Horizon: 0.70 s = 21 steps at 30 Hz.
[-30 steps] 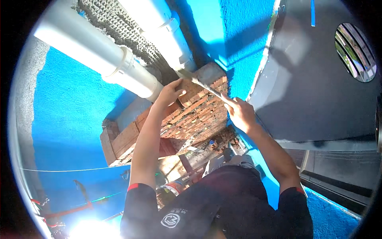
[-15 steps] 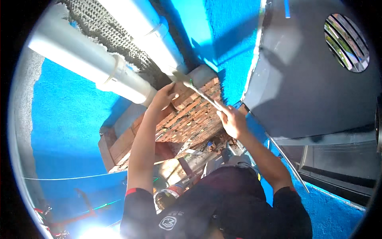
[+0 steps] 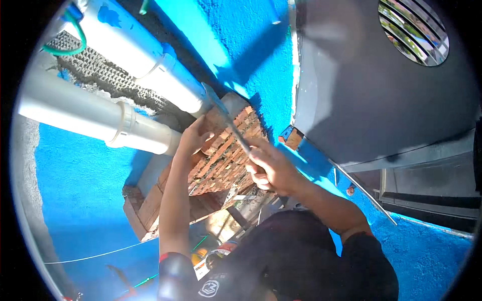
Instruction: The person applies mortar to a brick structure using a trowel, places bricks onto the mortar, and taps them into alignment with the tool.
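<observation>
While left hand point(image 3: 193, 138) steadies brick point(image 3: 213, 125), right hand point(image 3: 268, 168) grips trowel point(image 3: 226, 118).

one head-worn fisheye view, looking steeply down, close over both forearms onto the brick stack point(image 3: 221, 150) beside white pipes point(image 3: 100, 118).

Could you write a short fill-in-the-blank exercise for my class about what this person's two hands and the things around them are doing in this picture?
1. The right hand grips a long thin ____ tool.
2. The left hand rests on the stack of red ____.
3. Above the left hand run two thick ____ pipes.
4. The rough wall behind is painted ____.

Missing words: metal; bricks; white; blue
</observation>
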Available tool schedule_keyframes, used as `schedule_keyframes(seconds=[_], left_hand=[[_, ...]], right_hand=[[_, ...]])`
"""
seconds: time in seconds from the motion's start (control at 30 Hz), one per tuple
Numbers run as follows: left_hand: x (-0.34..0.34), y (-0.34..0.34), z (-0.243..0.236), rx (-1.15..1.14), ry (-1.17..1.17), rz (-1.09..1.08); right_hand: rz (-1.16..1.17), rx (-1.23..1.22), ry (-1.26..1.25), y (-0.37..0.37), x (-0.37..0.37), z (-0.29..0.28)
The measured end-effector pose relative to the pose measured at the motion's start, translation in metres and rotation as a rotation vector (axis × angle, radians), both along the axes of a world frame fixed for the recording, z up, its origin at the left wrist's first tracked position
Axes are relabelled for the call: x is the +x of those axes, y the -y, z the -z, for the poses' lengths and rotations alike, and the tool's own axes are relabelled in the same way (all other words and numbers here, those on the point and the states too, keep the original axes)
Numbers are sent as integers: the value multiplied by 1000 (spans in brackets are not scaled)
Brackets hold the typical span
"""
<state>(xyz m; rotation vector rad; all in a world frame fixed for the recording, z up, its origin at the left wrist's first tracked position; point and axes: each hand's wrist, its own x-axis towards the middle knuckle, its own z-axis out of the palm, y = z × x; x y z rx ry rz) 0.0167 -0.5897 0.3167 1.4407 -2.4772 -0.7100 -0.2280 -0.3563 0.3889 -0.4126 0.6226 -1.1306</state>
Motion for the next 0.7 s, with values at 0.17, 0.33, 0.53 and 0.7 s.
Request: schedule_keyframes(seconds=[0.17, 0.33, 0.53, 0.7], left_hand=[[-7, -4, -4, -1, -9, -8], [-7, -3, -2, -1, -53, 20], [-8, -6, -7, -29, -40, 42], [-23, -7, -12, 47, -2, -6]], right_hand=[[63, 134, -26, -5, 24, 5], [79, 151, 26, -5, 23, 11], [11, 32, -144, -15, 18, 20], [10, 121, -180, -19, 10, 23]])
